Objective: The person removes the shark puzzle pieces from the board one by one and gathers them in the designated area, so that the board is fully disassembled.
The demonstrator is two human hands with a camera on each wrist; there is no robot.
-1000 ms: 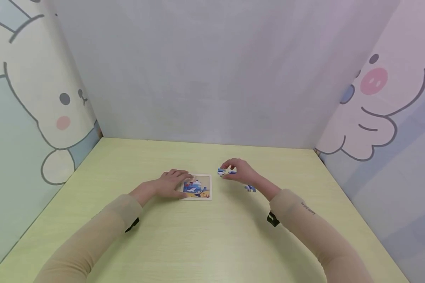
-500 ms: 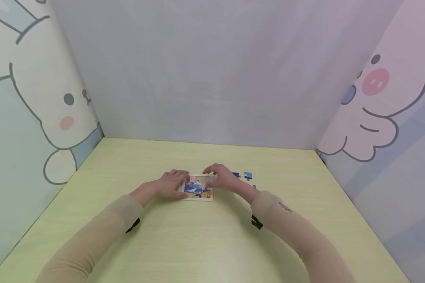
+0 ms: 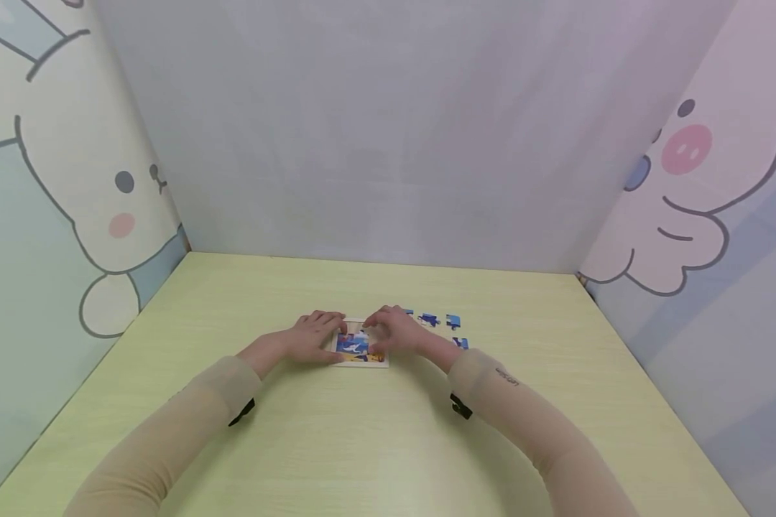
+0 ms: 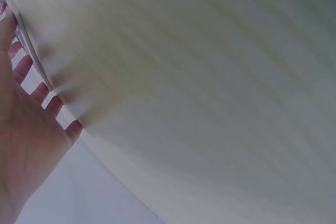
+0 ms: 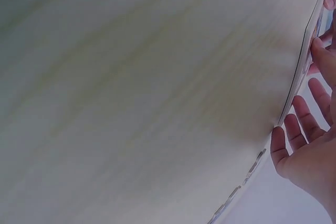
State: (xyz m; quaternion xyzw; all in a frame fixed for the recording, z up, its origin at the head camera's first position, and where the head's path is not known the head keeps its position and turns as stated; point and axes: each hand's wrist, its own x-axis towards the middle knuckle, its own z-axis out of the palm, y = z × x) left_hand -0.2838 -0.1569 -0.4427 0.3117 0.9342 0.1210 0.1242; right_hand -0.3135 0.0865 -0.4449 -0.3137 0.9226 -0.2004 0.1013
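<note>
A small jigsaw puzzle [image 3: 353, 347] with a blue sea picture sits in a light wooden frame [image 3: 362, 365]; bare backing shows along its upper part. My left hand [image 3: 307, 337] rests at the frame's left side, thumb near the lower corner, fingers at the top edge. Over the puzzle's right half reaches my right hand [image 3: 397, 332], fingers bent, thumb and fingertips apart at the pieces. Whether a piece is between them I cannot tell. The left wrist view shows the left fingers [image 4: 23, 68] along the frame's edge; the right thumb [image 5: 318, 51] is at the frame in the right wrist view.
Loose blue puzzle pieces lie right of the frame: one piece [image 3: 429, 319] behind the right hand, another piece [image 3: 453, 321] farther right, and a lower piece [image 3: 460, 343] by the right wrist. The pale table [image 3: 362, 438] meets a grey curtain [image 3: 375, 179] at the back.
My right hand has moved left from beside the loose pieces to over the framed puzzle, then slightly farther in. The loose pieces it covered now show. My left hand has stayed on the frame.
</note>
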